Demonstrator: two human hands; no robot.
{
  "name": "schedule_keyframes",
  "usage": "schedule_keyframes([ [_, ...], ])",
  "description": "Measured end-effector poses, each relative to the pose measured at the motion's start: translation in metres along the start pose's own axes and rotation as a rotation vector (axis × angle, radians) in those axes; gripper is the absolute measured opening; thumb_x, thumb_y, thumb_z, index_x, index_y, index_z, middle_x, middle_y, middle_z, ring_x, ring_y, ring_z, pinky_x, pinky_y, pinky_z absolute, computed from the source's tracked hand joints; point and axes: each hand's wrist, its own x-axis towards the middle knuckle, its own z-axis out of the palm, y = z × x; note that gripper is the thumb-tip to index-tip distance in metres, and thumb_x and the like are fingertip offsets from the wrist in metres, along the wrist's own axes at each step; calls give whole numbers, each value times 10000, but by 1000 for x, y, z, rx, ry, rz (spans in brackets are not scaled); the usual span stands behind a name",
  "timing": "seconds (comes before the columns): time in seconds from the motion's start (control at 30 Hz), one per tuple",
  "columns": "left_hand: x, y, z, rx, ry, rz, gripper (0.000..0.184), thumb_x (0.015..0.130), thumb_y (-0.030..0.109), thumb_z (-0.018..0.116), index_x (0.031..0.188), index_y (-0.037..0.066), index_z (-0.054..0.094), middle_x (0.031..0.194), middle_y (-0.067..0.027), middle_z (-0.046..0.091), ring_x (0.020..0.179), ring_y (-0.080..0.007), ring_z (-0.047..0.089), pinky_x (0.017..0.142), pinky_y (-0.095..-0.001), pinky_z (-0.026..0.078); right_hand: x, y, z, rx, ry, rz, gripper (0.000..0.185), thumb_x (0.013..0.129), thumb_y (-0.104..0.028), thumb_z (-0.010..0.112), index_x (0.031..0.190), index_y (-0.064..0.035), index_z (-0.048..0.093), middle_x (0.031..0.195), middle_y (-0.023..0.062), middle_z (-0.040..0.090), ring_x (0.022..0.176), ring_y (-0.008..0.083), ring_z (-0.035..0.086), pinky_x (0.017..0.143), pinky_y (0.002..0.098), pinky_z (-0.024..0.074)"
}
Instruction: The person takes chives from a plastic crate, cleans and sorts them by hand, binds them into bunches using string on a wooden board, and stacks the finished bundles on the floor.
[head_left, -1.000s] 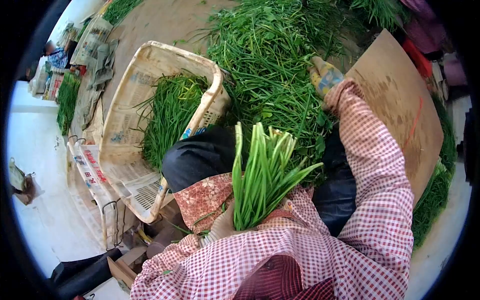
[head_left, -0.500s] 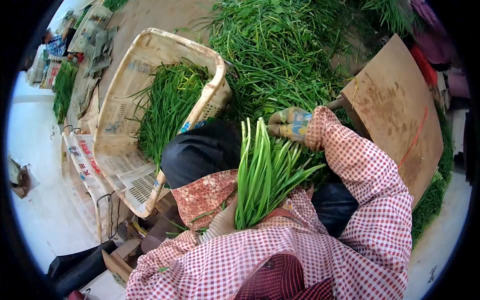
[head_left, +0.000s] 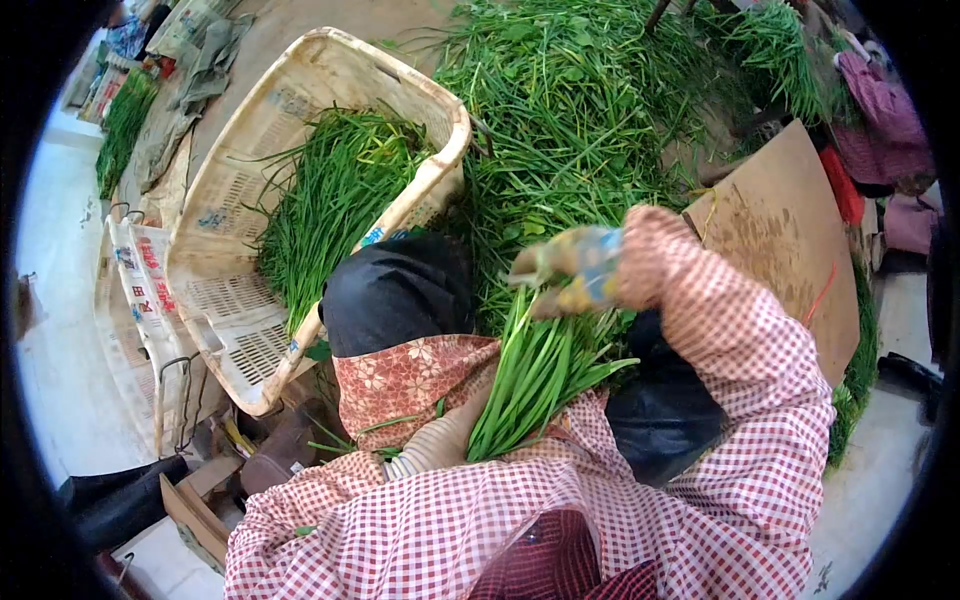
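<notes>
A bunch of garlic chives [head_left: 530,385] lies across my lap, pale cut ends pointing away from me and green leaves toward my body. My left hand [head_left: 462,425], with a striped cuff at the wrist, is closed round the leafy lower left side; its fingers are mostly hidden under the bunch. At the pale ends is my right hand [head_left: 575,270], in a patterned glove and smeared by motion. Its thumb and fingers close about the stalk tips. A few loose leaves [head_left: 390,425] rest on the floral cloth [head_left: 405,385] over my leg.
A white plastic basket [head_left: 225,235] on the left holds a heap of chives [head_left: 340,200]. Ahead, loose greens [head_left: 570,110] cover the floor. A brown board [head_left: 780,240] leans at the right. Wire-handled white crates [head_left: 150,290] and a wooden box [head_left: 195,510] stand at the left.
My right hand has moved down and left onto the stalk ends. The upper part of the bunch now leans more to the right. My view has shifted slightly.
</notes>
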Motion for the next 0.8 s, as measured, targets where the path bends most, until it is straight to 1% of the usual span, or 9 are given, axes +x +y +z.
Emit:
schedule_keyframes([
  [0.07, 0, -1, -1, 12, 3, 1, 933, 732, 57, 758, 1461, 102, 177, 1449, -99, 361, 1322, -213, 373, 1106, -402, 330, 23, 7, 18, -82, -86, 34, 465, 889, -399, 579, 1225, -79, 549, 1152, 147, 604, 1066, 249, 587, 943, 381, 459],
  [0.13, -2, 2, -3, 24, 3, -6, 941, 727, 53, 763, 1460, 98, 175, 1447, -102, 362, 1320, -212, 376, 1105, -400, 332, 29, 21, 22, 346, -71, 24, 437, 880, -396, 589, 1175, -74, 579, 1065, 107, 626, 925, 208, 625, 847, 344, 496],
  [0.2, -5, 5, -5, 32, 7, -11, 948, 722, 50, 768, 1460, 94, 174, 1446, -105, 364, 1319, -212, 378, 1103, -399, 333, 16, 38, 26, 638, 334, -45, 325, 885, -396, 597, 1019, -102, 625, 886, 40, 625, 708, 128, 618, 590, 271, 526],
  [0.27, -9, 6, -7, 57, 10, -7, 956, 716, 46, 772, 1459, 91, 172, 1444, -107, 366, 1317, -211, 380, 1102, -398, 335, 6, 90, 19, 998, 482, 100, 268, 884, -387, 617, 961, -130, 626, 860, 35, 619, 641, 96, 597, 498, 221, 493],
  [0.33, -13, 8, -9, 78, 15, -4, 964, 711, 42, 777, 1459, 87, 171, 1443, -110, 367, 1316, -211, 382, 1101, -396, 336, -22, 90, 17, 900, 658, 263, 272, 883, -383, 633, 970, -125, 627, 866, 56, 628, 602, 86, 587, 462, 183, 463],
  [0.4, -15, 12, -10, 105, 18, 4, 971, 705, 38, 781, 1458, 83, 169, 1441, -112, 369, 1314, -210, 385, 1100, -395, 338, -21, 118, 43, 1033, 448, -75, 405, 862, -466, 637, 987, -81, 626, 880, 69, 633, 771, 148, 616, 650, 271, 522],
  [0.5, -19, 15, -8, 157, 20, 9, 983, 697, 32, 788, 1458, 78, 167, 1439, -116, 371, 1312, -210, 388, 1099, -393, 341, -37, 51, 41, 318, 322, 84, 524, 840, -529, 624, 1052, -49, 623, 979, 120, 631, 974, 243, 605, 842, 372, 504],
  [0.67, -19, 19, -6, 201, 34, 5, 998, 687, 25, 797, 1457, 70, 164, 1436, -121, 375, 1308, -209, 393, 1097, -391, 344, -28, 58, 59, 359, 443, -47, 343, 851, -360, 633, 1019, -61, 646, 971, 78, 659, 921, 228, 630, 787, 352, 510],
  [0.8, -23, 29, -9, 778, 114, 85, 930, 700, 83, 806, 1426, 12, 228, 1356, -129, 473, 1239, -227, 471, 1051, -365, 372, -19, 52, 76, 181, 695, 60, 242, 861, -253, 605, 1029, -86, 654, 916, 110, 673, 804, 241, 649, 709, 351, 515],
])
